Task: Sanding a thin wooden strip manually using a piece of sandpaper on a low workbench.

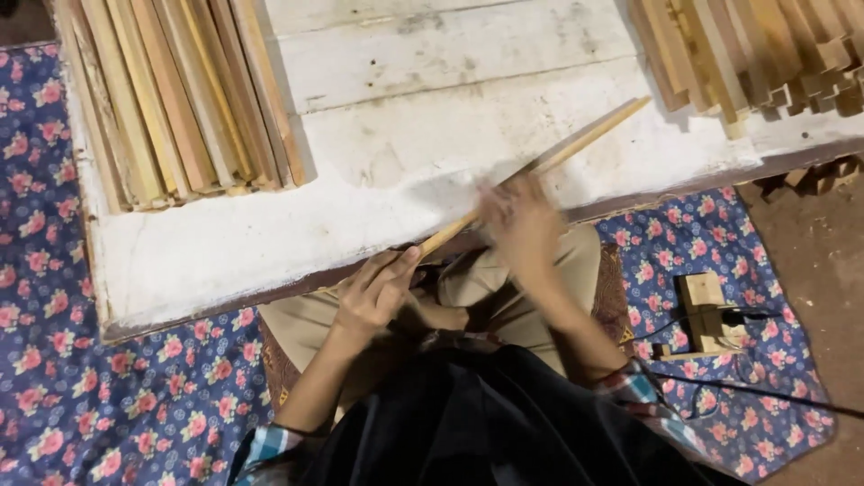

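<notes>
A long thin wooden stick (589,135) lies slantwise over the near edge of a low white board table (432,135). My left hand (378,288) grips the stick's near end just off the table edge. My right hand (520,220) is blurred with motion and wraps the stick at its middle. The stick's far end points to the upper right.
A stack of wooden slats (180,99) lies at the table's left, another stack (756,49) at its upper right. A blue flowered cloth (108,396) covers the floor. A small wooden block with a black cable (706,315) sits at my right.
</notes>
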